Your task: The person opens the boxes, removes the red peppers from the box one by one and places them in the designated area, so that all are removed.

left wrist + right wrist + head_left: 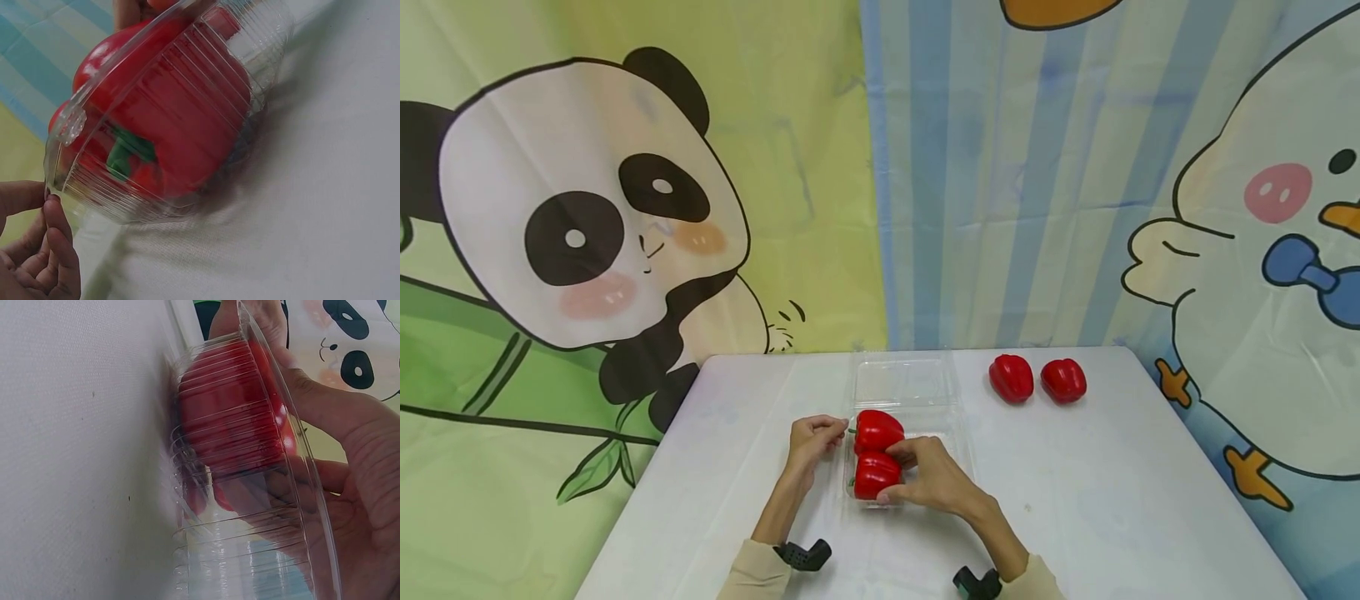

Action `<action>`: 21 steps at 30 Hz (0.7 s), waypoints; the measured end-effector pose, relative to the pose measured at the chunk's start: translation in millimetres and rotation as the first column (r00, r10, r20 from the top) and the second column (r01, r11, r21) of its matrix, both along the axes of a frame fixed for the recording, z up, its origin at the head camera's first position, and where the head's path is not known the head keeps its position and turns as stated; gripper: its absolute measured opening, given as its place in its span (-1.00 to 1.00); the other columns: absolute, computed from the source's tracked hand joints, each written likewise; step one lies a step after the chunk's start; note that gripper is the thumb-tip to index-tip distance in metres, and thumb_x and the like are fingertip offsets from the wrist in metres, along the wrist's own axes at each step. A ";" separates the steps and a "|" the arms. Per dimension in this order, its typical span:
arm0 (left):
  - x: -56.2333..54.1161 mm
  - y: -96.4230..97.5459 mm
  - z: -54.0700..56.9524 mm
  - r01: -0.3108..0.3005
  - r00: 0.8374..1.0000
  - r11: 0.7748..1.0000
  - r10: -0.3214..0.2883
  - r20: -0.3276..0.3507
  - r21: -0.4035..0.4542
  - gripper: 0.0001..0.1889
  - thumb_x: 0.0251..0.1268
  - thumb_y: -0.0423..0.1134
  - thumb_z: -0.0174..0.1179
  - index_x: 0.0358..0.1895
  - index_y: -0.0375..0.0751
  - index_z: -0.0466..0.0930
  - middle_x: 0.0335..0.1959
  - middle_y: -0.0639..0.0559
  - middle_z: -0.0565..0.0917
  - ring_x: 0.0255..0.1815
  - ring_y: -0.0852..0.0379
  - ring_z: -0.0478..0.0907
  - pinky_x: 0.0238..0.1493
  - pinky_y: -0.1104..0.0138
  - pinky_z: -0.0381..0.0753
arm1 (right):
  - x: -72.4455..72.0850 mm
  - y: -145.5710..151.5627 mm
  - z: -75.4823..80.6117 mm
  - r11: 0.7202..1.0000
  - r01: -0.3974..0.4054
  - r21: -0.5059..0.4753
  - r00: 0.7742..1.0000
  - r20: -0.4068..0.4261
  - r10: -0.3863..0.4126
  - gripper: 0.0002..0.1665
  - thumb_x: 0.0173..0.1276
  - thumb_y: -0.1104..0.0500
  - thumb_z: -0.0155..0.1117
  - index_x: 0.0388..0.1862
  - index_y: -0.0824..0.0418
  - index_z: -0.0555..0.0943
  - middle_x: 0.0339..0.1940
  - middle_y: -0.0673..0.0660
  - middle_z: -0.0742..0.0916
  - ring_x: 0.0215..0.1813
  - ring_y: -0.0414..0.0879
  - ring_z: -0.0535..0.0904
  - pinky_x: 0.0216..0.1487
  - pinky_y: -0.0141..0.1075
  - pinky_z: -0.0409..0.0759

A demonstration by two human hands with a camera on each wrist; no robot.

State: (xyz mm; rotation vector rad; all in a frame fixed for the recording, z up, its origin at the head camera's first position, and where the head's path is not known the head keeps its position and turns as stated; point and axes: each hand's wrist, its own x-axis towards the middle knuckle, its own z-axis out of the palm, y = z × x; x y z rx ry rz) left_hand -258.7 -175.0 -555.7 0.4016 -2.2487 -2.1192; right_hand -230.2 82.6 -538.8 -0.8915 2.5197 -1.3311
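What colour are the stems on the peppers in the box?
Green; one stem shows best in left wrist view.

Light: bright, even across the counter (1112, 500) before me. Highlights: small, white, on red peppers (1011, 379). Shadow: soft, beside the clear container (140, 212). Wrist views: dimmer, greyer.

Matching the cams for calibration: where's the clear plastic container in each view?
Head: clear plastic container in the lower half, just right of centre, on the white table.
Left wrist: upper centre and left, tilted, its rim slanting up from the left side to the top.
Right wrist: from near the top, right of centre, down to the bottom edge, ribbed wall showing.
Shared landmark: red peppers inside it.
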 end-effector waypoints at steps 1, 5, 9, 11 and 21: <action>-0.3 0.1 -0.2 -0.001 1.000 1.000 0.001 -0.001 0.003 -0.80 0.40 -0.31 0.46 -0.24 -0.47 0.79 -0.56 0.11 0.71 -0.53 0.25 0.58 -0.43 0.46 0.58 | 0.0 0.2 -0.1 1.000 -0.001 -0.004 1.000 0.001 0.001 -0.17 0.16 -0.11 0.79 0.28 0.31 0.73 0.11 0.13 0.88 0.01 -0.14 0.80 0.14 -0.17 0.82; -1.4 0.4 -1.8 -0.005 1.000 1.000 0.005 0.002 0.001 -0.80 0.40 -0.32 0.45 -0.24 -0.47 0.79 -0.56 0.09 0.71 -0.51 0.23 0.58 -0.42 0.46 0.59 | -0.3 0.7 -0.7 1.000 -0.004 -0.016 1.000 0.002 0.004 -0.20 0.17 -0.09 0.79 0.27 0.31 0.74 0.10 0.13 0.88 0.00 -0.16 0.81 0.13 -0.20 0.82; -0.8 0.9 -1.8 -0.006 1.000 1.000 0.006 0.004 -0.009 -0.81 0.40 -0.32 0.46 -0.24 -0.46 0.79 -0.56 0.10 0.71 -0.51 0.23 0.58 -0.42 0.46 0.59 | 0.2 1.2 -0.8 1.000 -0.006 -0.023 1.000 0.001 0.006 -0.23 0.18 -0.07 0.79 0.26 0.30 0.75 0.09 0.13 0.88 -0.01 -0.15 0.81 0.12 -0.19 0.82; -0.4 1.3 -1.6 -0.007 1.000 1.000 0.007 0.004 -0.010 -0.81 0.40 -0.31 0.46 -0.25 -0.45 0.79 -0.56 0.10 0.71 -0.51 0.23 0.58 -0.42 0.46 0.59 | 0.5 1.2 -0.6 1.000 -0.008 -0.025 1.000 0.000 0.008 -0.24 0.18 -0.06 0.79 0.25 0.30 0.75 0.08 0.13 0.88 -0.01 -0.14 0.81 0.11 -0.19 0.82; -0.9 0.6 -1.3 -0.008 1.000 1.000 0.008 0.000 -0.005 -0.81 0.40 -0.32 0.45 -0.26 -0.45 0.79 -0.58 0.11 0.70 -0.52 0.24 0.57 -0.42 0.46 0.59 | 1.1 -0.1 -0.2 0.999 -0.004 -0.048 1.000 -0.012 0.004 -0.32 0.20 -0.05 0.77 0.19 0.28 0.77 0.02 0.11 0.89 -0.06 -0.18 0.82 0.07 -0.14 0.84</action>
